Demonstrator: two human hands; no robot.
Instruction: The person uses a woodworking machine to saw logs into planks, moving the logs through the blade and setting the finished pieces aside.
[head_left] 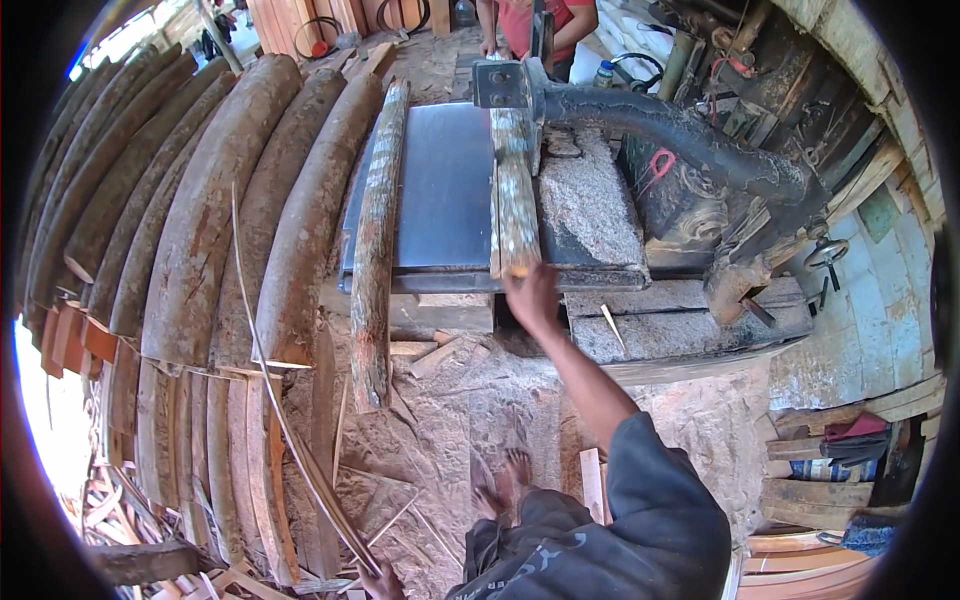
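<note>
My right hand [533, 300] is closed against the near end of a bark-covered length of wood [515, 205], which lies lengthwise on the metal saw table [440, 190]. That wood runs beneath the saw's guide block [500, 85]; the blade itself I cannot make out. Low in the view, my left hand [382, 580] grips the lower end of some long thin wood strips [300, 450], which rise away to the left past the stacked slabs. A second bark-covered piece [375, 250] rests on the table's left side, its near end jutting past the edge.
Several bark-covered slabs [215, 220] are stacked at the left. Sawdust [590, 200] coats the table's right side, beside a thick curved machine arm [690, 130]. Across the table stands a person in a red shirt [560, 25]. Offcuts and sawdust litter the ground [430, 450] around my bare feet.
</note>
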